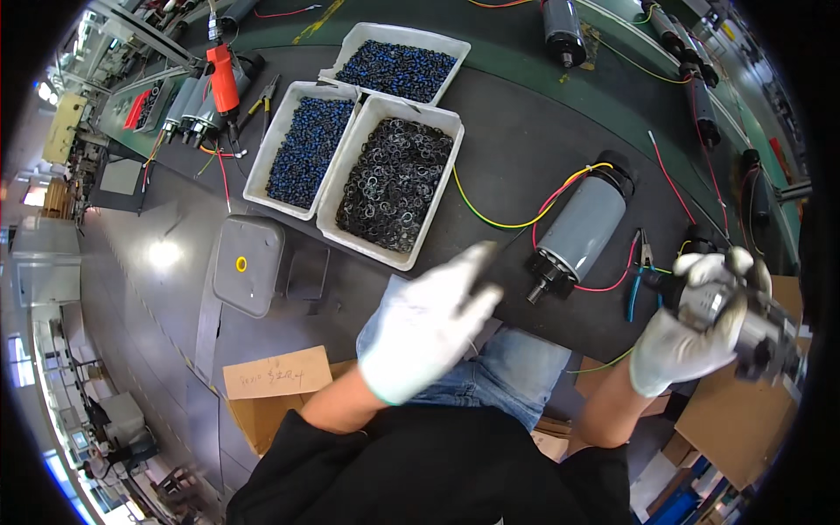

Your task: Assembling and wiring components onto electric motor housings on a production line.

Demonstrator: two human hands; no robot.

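- Black shirt (455, 464) was closest to the lens, yeah? So what was going on from the left?

- Yep. Leftmost I'd spotted an orange-red tool (224, 79), then a grey panel (249, 284) with a yellow ring, just off the edge of the dark tabletop (507, 114). After that came three white trays bunched together: the front-left tray (276, 208) had small blue-and-black bits, the front-right tray (372, 252) was full of dark rings, and the rear tray (407, 36) had more blue-and-black stuff.

- And the hands?

- White gloves on both. Left hand (420, 328) was up over the lap, thumb and finger pointing out, but so blurry I couldn't tell if it was gripping anything. Next along, a grey motor (584, 226) lay tilted on the tabletop, then blue-handled pliers (632, 297).

- Right hand (672, 350)?

- That one was wrapped around a dark cylindrical part (759, 337), also kinda smeared, at the far right, near some cardboard (735, 420).
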